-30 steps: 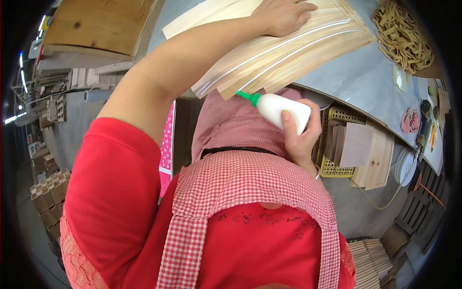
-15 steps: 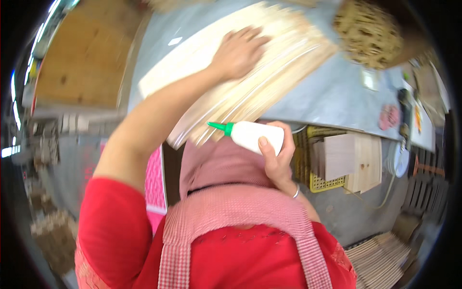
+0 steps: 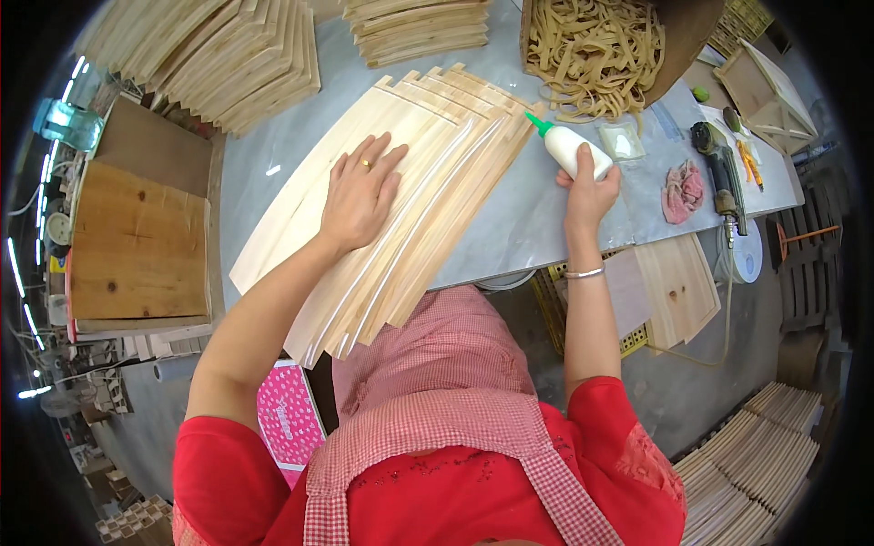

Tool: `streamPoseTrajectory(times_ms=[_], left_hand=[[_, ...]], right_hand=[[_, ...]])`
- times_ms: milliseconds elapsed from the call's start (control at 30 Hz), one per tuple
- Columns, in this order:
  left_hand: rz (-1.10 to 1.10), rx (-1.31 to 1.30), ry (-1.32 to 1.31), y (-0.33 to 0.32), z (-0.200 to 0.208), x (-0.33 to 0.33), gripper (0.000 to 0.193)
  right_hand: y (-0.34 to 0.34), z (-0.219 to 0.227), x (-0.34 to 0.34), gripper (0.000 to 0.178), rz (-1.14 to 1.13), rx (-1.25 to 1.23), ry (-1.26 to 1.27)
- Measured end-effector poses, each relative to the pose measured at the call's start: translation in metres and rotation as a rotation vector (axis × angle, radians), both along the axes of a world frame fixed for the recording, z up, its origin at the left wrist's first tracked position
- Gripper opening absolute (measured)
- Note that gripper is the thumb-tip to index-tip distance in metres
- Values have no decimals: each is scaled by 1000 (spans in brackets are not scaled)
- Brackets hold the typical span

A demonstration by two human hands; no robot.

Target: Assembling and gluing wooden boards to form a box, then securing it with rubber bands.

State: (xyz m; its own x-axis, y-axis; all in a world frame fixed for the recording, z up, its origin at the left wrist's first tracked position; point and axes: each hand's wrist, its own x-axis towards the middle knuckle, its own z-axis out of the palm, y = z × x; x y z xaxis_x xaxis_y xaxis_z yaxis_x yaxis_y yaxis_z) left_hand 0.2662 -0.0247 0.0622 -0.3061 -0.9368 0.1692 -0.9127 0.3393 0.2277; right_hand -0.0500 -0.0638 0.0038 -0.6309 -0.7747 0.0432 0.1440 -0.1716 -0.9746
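Several pale wooden boards [image 3: 308, 207] lie overlapped like steps, slanting across the table and jutting past its near edge. Their stepped edges carry long white lines of what looks like glue [image 3: 411, 213]. My left hand [image 3: 362, 193] rests flat on the top board, fingers spread, a ring on one finger. In my right hand [image 3: 592, 193] is a white squeeze bottle [image 3: 575, 149] with a green nozzle, held tilted. Its tip points up and left, beside the boards' far right corner; whether it touches the wood I cannot tell.
On the grey table [image 3: 492, 241] stand stacked boards [image 3: 419, 29] at the back and a box of tan bands [image 3: 596, 55]. A pink cloth [image 3: 683, 191] and a black power tool [image 3: 719, 173] lie at the right. A brown wooden panel [image 3: 141, 246] stands left.
The bottle has moved from the boards' near end, by my lap, to their far right corner. My left hand still lies on the boards, and the view has shifted and become sharper.
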Motion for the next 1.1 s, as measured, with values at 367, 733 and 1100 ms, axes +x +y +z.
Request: streamPoseTrajectory(times_ms=[367,733,1100], left_hand=[[-51,-109,4,-5,-12,8,42],[-27,-40,84,0,-6,6,43],[-39,-97,86,7,-6,8,41]], right_hand=[[38,1,7,42,139,92,151],[183,2,74,40,480,116,192],[242,5,103,37,686,-26,443]])
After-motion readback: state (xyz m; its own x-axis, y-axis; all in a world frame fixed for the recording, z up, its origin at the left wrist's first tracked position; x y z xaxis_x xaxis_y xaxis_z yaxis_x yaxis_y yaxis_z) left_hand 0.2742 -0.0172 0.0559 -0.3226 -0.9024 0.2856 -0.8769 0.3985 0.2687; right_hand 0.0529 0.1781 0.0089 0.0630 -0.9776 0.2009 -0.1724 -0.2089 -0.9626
